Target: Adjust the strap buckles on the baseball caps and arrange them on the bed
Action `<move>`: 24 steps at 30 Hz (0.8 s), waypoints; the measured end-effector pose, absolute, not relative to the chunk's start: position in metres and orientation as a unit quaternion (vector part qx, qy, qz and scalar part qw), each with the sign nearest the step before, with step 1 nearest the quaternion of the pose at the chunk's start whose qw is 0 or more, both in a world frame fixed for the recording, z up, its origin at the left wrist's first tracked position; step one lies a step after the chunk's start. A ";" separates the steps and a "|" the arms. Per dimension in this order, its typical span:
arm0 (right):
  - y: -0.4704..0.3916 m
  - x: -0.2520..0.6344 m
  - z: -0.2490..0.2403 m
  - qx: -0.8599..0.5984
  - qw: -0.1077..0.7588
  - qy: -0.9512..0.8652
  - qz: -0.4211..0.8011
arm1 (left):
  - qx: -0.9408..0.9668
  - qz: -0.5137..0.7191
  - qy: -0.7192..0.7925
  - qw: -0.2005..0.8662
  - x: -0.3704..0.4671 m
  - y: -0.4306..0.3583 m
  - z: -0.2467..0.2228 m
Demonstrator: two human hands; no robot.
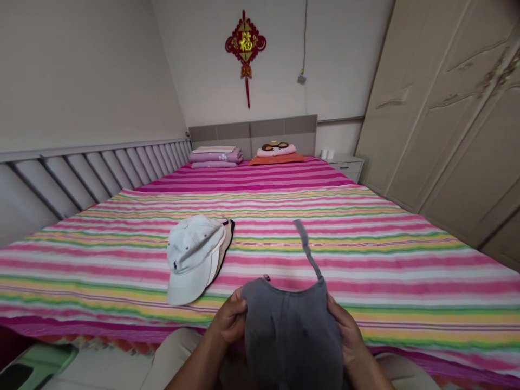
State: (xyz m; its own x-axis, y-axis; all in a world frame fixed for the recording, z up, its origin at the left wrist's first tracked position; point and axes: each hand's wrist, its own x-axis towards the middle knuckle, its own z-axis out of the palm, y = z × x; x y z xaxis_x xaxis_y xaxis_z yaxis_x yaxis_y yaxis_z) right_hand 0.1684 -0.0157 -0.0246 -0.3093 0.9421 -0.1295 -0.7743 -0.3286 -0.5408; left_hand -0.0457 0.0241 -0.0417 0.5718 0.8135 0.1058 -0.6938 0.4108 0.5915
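Observation:
Between my two hands is a grey cap (292,336), held low over the near edge of the bed. Its back opening faces away from me. The undone strap (307,252) sticks up at the right of that opening, and a small buckle (267,277) shows at the left. My left hand (232,318) pinches the left side of the cap, thumb on top. My right hand (346,331) grips the right side, its fingers partly hidden. To the left on the bed lies a white cap (194,249), stacked over beige and dark-edged caps (224,250).
A striped sheet (385,260) covers the bed. Folded purple bedding (217,157) and a pink pillow (277,151) sit by the headboard (227,132). A rail (101,157) runs along the left. A nightstand (345,165), wardrobe (439,119) and green stool (44,363) are around the bed.

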 end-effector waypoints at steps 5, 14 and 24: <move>-0.017 0.174 -0.029 -0.211 0.578 -0.180 0.768 | 0.322 0.448 0.117 0.826 -0.046 0.023 -0.030; -0.022 0.186 -0.034 -0.196 0.576 -0.192 0.770 | 0.392 0.425 0.302 0.758 -0.041 0.015 -0.005; -0.028 0.169 -0.020 -0.173 0.583 -0.278 0.744 | 0.410 0.435 0.318 0.736 -0.033 0.004 0.010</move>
State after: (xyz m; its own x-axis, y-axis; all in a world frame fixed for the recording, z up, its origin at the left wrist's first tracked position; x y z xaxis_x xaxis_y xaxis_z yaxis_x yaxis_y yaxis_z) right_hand 0.1691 -0.0282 -0.0197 -0.2599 0.9633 0.0672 -0.7717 -0.1654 -0.6141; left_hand -0.0330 0.0036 0.0100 0.4190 0.9012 -0.1105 -0.3791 0.2843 0.8806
